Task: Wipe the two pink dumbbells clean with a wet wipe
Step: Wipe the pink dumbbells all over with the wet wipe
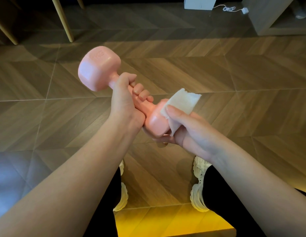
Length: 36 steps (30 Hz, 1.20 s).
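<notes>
My left grip (125, 100) clamps the pink dumbbell (99, 69) handle; my right grip (191, 129) pinches the wet wipe (183, 101) against its lower head. Upper-head embossed marking: illegible.

Both bare arms reach forward and meet in the middle. The left hand (126, 100) makes a fist, with its fingers curled tight round the handle of the pink dumbbell (99, 69). The right hand (188, 129) cups the near end from below, and its thumb pins the wet wipe (181, 103) on top.
</notes>
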### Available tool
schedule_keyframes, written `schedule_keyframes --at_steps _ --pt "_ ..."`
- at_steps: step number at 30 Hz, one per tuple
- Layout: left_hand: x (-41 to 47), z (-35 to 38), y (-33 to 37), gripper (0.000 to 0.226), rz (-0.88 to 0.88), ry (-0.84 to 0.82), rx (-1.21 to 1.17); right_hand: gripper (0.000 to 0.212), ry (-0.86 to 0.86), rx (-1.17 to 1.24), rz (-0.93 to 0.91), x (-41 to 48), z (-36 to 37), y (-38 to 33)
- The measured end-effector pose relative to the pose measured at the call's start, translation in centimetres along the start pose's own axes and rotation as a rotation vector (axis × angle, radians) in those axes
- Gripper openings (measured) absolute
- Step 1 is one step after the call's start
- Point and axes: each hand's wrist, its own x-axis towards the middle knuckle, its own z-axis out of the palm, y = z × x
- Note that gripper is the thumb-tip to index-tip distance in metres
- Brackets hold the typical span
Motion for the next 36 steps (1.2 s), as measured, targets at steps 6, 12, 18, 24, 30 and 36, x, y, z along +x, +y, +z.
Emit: schedule_keyframes --at_steps 6,12,18,24,30,36 --pt "-0.3 -0.3 -0.2 0.032 0.008 -0.006 0.015 0.040 0.044 -0.077 -0.040 -0.1 0.6 0.6" --pt "-0.4 0.0 -0.2 0.033 0.052 -0.008 0.019 0.065 -0.055 -0.081 0.069 -0.3 0.4 -0.2" --pt "-0.5 0.0 -0.7 0.034 0.030 0.008 0.008 0.066 0.067 -0.153 0.023 -0.2 1.1 0.6" --pt "-0.6 0.3 0.0 0.035 0.050 -0.079 -0.057 0.067 -0.027 0.114 0.156 -0.3 0.4 -0.4" --pt "-0.7 0.3 -0.3 0.029 0.053 0.003 -0.061 0.053 -0.063 0.029 0.031 -0.6 0.5 -0.1" --pt "-0.7 0.4 -0.7 0.031 0.051 0.050 -0.029 0.058 0.131 -0.136 0.024 0.0 1.6 0.2"
